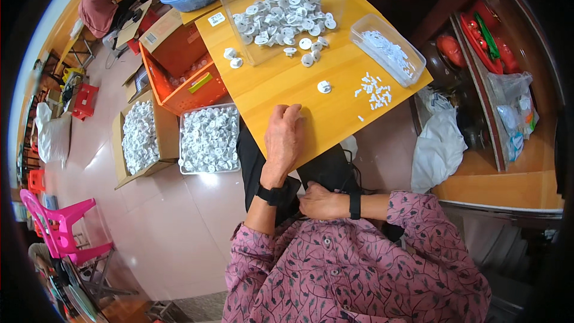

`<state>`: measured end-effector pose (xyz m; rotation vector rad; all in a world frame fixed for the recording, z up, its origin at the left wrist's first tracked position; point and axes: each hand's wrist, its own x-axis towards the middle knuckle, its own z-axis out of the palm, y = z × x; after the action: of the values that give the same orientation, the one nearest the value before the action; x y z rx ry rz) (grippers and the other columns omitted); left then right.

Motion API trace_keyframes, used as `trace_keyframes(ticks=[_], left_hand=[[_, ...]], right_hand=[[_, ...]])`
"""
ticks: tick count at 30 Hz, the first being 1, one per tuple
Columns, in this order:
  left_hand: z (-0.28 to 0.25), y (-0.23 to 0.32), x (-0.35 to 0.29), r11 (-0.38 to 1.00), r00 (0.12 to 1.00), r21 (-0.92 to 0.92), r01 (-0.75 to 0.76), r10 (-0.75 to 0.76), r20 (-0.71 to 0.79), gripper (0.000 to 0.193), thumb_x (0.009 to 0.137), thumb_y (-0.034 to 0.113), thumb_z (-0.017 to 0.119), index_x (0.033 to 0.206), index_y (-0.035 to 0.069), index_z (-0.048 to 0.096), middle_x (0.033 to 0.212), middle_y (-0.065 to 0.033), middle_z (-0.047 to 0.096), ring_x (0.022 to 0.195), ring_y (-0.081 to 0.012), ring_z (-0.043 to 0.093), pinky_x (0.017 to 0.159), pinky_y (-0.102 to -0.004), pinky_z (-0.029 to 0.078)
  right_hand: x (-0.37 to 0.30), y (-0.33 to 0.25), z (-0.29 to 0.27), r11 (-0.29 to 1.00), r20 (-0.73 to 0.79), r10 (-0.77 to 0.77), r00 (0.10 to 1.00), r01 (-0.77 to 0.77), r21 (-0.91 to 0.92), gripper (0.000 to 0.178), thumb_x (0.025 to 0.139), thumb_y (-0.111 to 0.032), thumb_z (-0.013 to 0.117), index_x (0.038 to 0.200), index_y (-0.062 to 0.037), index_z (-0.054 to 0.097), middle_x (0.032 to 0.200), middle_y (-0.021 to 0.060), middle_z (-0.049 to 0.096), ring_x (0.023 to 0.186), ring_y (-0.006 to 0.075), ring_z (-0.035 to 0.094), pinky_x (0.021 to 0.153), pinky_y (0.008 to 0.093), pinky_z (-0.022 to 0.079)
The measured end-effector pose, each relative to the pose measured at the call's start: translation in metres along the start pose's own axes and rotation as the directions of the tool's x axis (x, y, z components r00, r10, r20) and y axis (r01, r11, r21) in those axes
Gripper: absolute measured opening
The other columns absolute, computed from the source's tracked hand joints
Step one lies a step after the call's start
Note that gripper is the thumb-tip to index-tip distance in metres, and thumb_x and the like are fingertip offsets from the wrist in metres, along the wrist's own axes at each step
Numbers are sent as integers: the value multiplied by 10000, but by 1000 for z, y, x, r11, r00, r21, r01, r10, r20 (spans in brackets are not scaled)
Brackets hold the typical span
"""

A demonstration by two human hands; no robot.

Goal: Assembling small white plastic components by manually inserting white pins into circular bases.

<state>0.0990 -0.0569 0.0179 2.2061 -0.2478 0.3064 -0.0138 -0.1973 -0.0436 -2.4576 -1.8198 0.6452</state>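
My left hand (284, 137) rests at the near edge of the yellow wooden table (263, 93), its fingers curled under and their tips out of sight. Low over my lap is my right hand (318, 202), closed, with whatever might be in it hidden. A single round white plastic part (324, 87) lies on the table beyond my left hand. Small white plastic pieces (375, 91) are scattered to the right of it. Farther back, a clear bin (245, 48) lies with its mouth toward me, and a heap of round white parts (284, 12) spreads out of it.
A clear tray (359, 27) of small white pieces stands at the table's right edge. On the floor to the left are a cardboard box (119, 143), a white-rimmed crate (210, 170) and an orange crate (179, 104). A pink chair (63, 227) stands farther left; a person (98, 6) sits beyond.
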Motion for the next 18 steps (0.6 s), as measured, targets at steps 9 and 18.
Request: trace_keyframes(ticks=[9, 18], left_hand=[[-10, 10, -18, 992, 992, 39, 120, -119, -43, 354, 803, 141, 760, 1117, 31, 641, 954, -181, 566, 774, -366, 643, 677, -443, 532], [-20, 15, -34, 976, 967, -165, 145, -175, -184, 328, 747, 110, 853, 951, -2, 622, 837, -79, 571, 651, -150, 613, 591, -290, 515]], right_hand=[[-25, 1, -53, 946, -194, 197, 961, -134, 294, 93, 782, -62, 604, 854, -69, 663, 829, 86, 655, 811, 265, 654, 770, 409, 442], [-100, 43, -78, 740, -690, 663, 290, -392, 546, 78, 855, -6, 670, 919, -20, 628, 895, 132, 600, 828, 343, 616, 718, 432, 495]])
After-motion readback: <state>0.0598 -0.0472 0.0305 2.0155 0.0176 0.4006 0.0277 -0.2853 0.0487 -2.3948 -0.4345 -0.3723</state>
